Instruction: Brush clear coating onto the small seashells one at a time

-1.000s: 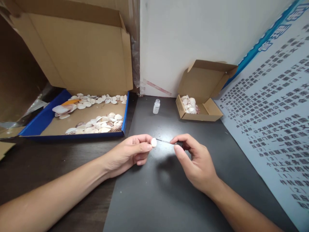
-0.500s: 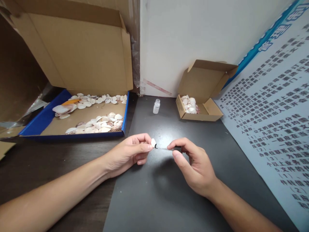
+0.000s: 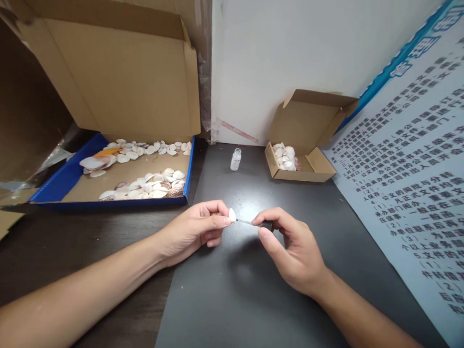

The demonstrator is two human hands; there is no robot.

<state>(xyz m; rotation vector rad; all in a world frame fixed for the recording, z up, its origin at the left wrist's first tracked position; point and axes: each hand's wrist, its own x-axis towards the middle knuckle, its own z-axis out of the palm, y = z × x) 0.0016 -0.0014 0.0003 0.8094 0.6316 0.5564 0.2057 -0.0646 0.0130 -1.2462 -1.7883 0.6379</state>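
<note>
A small white shell (image 3: 232, 215) is pinched between the thumb and forefinger of my left hand (image 3: 203, 224). My right hand (image 3: 292, 246) is closed on the black cap of a brush applicator (image 3: 267, 225), whose thin stem points left. Its dark tip is at the shell's right edge; whether it touches cannot be made out. Beyond both hands, a small clear bottle (image 3: 235, 160) with a printed label stands upright and uncapped on the dark grey mat (image 3: 217, 299).
At the left, an open blue-sided cardboard box (image 3: 187, 181) contains many shells. A smaller open carton (image 3: 322, 171) with white shells stands at the back right. Behind rises a white panel (image 3: 282, 43), and a printed sheet (image 3: 409, 159) borders the right side.
The brush tip has moved slightly relative to the shell; a dark patch seen earlier at the shell's lower right edge no longer shows. Both hands stay nearly in place.
</note>
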